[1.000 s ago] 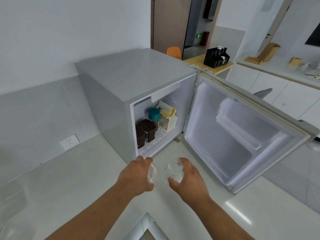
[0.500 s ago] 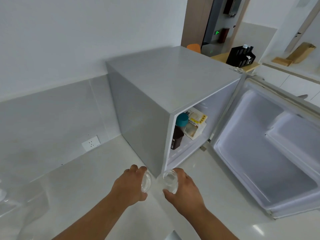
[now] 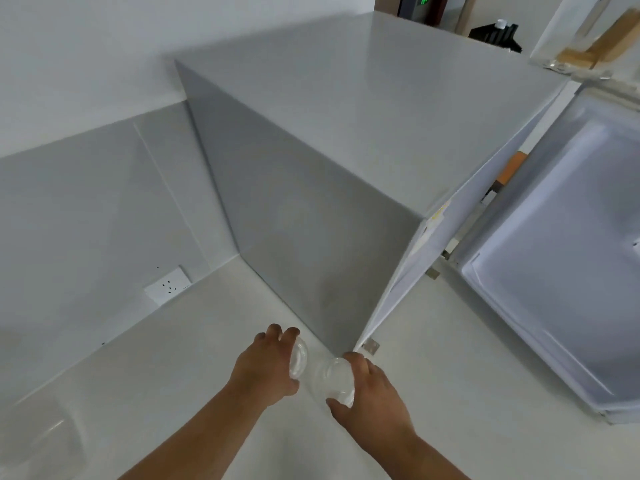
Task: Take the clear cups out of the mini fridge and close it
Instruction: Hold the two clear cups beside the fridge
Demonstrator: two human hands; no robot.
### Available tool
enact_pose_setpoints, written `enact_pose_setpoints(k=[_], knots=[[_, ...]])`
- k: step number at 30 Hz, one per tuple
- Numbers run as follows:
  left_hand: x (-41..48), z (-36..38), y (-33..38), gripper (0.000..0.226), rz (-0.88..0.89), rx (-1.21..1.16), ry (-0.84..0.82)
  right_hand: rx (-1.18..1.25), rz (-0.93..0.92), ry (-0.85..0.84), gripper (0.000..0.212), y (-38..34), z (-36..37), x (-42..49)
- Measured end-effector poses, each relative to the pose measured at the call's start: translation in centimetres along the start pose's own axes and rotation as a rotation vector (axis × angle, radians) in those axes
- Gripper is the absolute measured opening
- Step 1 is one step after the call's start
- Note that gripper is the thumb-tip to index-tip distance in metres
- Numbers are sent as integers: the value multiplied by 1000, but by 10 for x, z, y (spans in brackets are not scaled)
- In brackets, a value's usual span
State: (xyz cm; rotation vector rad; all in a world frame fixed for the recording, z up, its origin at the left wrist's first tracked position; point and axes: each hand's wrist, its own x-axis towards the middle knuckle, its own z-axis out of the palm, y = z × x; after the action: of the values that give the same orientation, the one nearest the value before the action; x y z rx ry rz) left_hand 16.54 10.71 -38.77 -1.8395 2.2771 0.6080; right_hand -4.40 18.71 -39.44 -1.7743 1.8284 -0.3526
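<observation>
Your left hand (image 3: pixel 265 370) is wrapped around one clear cup (image 3: pixel 298 356), tipped on its side with the mouth facing right. Your right hand (image 3: pixel 372 393) grips the second clear cup (image 3: pixel 334 379), fingers over the top, thumb underneath. The two cups sit just beside each other, held above the white tabletop (image 3: pixel 173 358), right at the near front corner of the mini fridge (image 3: pixel 329 133). Both cups are outside the fridge. The fridge door (image 3: pixel 561 254) stands wide open to your right, its white inner liner facing you. The inside of the fridge is barely visible from this angle. A wall socket (image 3: pixel 168 285) sits low on the grey back panel to the left.
</observation>
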Motion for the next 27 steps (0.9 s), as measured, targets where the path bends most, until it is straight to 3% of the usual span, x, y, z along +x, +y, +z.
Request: enact_pose_setpoints(k=[9,27], knots=[[43,22,-13,94,56,18,1,96,123,116,62,-3,42,12],[56,42,-26,104,135,91,-89,33,80,25,68,8,59,21]])
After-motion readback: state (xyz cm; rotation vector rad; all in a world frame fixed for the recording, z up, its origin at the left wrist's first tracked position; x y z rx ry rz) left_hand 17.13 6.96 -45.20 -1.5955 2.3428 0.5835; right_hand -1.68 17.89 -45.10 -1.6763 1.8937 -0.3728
